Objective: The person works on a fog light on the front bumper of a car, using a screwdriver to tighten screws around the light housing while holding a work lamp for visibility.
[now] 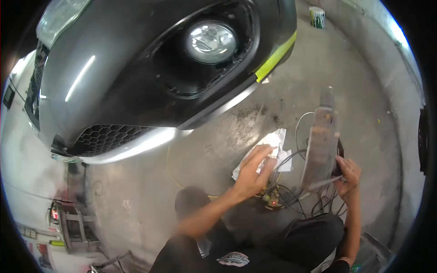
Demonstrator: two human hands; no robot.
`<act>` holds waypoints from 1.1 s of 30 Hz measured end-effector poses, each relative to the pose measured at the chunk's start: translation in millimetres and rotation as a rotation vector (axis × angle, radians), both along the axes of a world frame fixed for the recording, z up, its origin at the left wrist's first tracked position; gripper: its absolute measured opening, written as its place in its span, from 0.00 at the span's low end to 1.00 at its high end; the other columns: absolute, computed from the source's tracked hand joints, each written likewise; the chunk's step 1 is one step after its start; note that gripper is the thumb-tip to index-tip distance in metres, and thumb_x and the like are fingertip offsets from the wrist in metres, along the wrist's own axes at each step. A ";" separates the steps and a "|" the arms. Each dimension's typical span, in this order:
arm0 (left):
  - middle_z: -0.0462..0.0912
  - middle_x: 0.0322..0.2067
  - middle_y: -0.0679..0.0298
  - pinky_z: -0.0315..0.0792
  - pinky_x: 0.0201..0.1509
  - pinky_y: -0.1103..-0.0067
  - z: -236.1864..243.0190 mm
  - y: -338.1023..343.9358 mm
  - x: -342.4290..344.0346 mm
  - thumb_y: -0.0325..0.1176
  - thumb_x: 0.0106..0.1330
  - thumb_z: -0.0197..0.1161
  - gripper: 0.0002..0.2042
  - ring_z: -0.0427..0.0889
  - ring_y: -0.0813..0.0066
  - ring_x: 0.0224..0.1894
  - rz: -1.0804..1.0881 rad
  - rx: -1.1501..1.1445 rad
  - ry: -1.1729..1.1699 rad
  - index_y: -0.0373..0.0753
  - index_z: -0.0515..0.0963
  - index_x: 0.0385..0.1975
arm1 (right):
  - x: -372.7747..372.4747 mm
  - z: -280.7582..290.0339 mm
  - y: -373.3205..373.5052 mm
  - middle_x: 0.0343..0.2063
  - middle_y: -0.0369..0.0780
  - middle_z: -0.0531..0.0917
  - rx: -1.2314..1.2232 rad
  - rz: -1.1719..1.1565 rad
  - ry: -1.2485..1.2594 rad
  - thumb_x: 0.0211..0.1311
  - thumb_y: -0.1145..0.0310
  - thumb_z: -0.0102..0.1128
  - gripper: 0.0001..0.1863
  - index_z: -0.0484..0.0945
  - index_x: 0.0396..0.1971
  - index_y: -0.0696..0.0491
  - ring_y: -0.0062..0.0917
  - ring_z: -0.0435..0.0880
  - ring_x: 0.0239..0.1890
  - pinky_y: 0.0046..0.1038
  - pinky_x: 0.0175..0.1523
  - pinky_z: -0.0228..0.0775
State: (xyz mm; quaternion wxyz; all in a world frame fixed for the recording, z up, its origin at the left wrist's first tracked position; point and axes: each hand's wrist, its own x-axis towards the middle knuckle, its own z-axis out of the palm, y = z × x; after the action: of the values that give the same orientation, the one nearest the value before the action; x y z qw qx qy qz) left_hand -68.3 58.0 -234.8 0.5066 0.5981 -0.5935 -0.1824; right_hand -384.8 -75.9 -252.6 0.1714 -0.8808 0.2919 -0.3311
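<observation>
Landmark: car bumper, dark grey, filling the upper left; all places below are taken from it.
Left hand: the left hand is on the near side of the bumper, over the white sheet; fingers partly bent, thumb a little apart from them. Cannot tell whether it grips anything.
Right hand: the right hand is to the right of the bumper and nearer the person; fingers bent in, closed on the near right part of the long flat piece. Exact contact blurred.
Long flat piece: the long flat piece, greyish, motion-blurred, right of the bumper and apart from it, long side pointing away from the person.
White sheet: the white sheet, creased, on the floor just off the bumper's near right side.
Cables: dark cables, looped, nearer the person than the bumper; a brass-coloured fitting lies among them.
Bumper details: round lamp set in its recess; yellow-green tape along its right edge; honeycomb grille at its near left.
Can: paint-streaked can, beyond the bumper's right end.
</observation>
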 end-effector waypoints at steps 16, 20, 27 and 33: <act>0.87 0.39 0.50 0.78 0.37 0.64 -168.4 12.4 84.1 0.31 0.66 0.60 0.15 0.88 0.61 0.35 0.139 0.666 0.323 0.31 0.81 0.49 | -8.2 -93.3 4.3 0.48 0.44 0.87 -0.083 -0.064 0.506 0.52 0.73 0.70 0.28 0.81 0.57 0.51 0.40 0.85 0.44 0.39 0.50 0.76; 0.87 0.39 0.43 0.78 0.48 0.66 -223.2 -2.3 48.5 0.44 0.64 0.69 0.23 0.87 0.54 0.41 0.190 0.831 0.084 0.29 0.81 0.49 | -97.3 -165.5 -14.7 0.45 0.45 0.87 -0.032 -0.297 0.637 0.51 0.74 0.68 0.27 0.80 0.56 0.53 0.42 0.84 0.42 0.42 0.48 0.76; 0.87 0.41 0.43 0.76 0.55 0.62 -324.5 20.0 -22.4 0.44 0.63 0.70 0.28 0.86 0.48 0.46 0.176 0.756 0.042 0.24 0.77 0.52 | -166.4 -216.8 -54.4 0.40 0.47 0.87 0.177 -0.674 0.825 0.64 0.60 0.64 0.21 0.80 0.56 0.50 0.45 0.85 0.43 0.46 0.47 0.77; 0.83 0.36 0.57 0.76 0.34 0.73 -312.0 7.0 -0.9 0.30 0.65 0.67 0.16 0.83 0.70 0.33 0.147 0.831 0.394 0.29 0.77 0.50 | -211.3 -266.3 -53.5 0.43 0.46 0.87 0.059 -0.778 0.708 0.68 0.56 0.63 0.21 0.80 0.57 0.48 0.44 0.86 0.43 0.45 0.47 0.77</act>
State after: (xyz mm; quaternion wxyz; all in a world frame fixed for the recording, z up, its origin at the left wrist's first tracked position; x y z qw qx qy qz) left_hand -69.2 65.1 -546.9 0.3387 0.7449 -0.3187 -0.4784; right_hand -596.0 -129.4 -518.9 -0.0485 -0.7599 0.6467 -0.0440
